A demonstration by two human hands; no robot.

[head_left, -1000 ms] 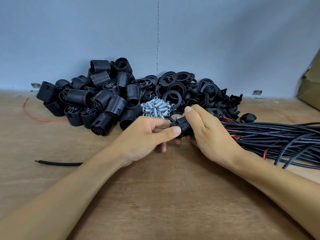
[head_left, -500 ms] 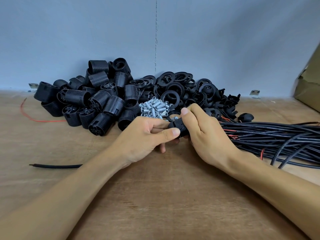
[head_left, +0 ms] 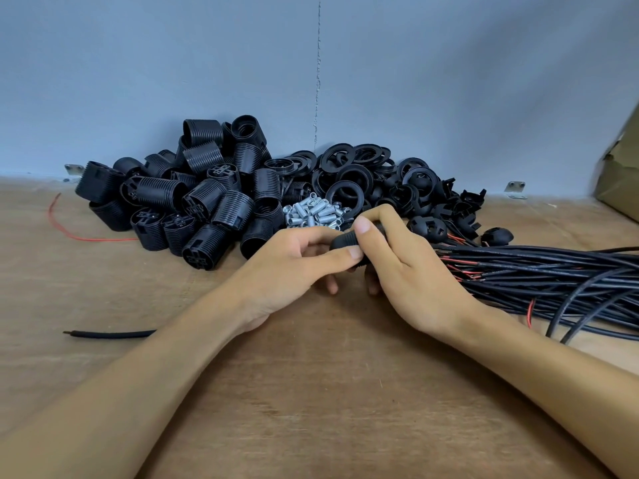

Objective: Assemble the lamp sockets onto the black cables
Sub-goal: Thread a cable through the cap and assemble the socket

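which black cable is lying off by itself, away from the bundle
The short black cable lying alone, just left of the left forearm. The rest sit in the bundle on the right.

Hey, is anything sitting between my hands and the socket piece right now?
Nothing visible. The left hand and right hand both grip the socket piece, just in front of the screw pile.

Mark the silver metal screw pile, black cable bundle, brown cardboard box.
silver metal screw pile [head_left: 316,214], head view, middle of the heap.
black cable bundle [head_left: 553,267], head view, mid-bundle.
brown cardboard box [head_left: 619,174], head view, side wall.
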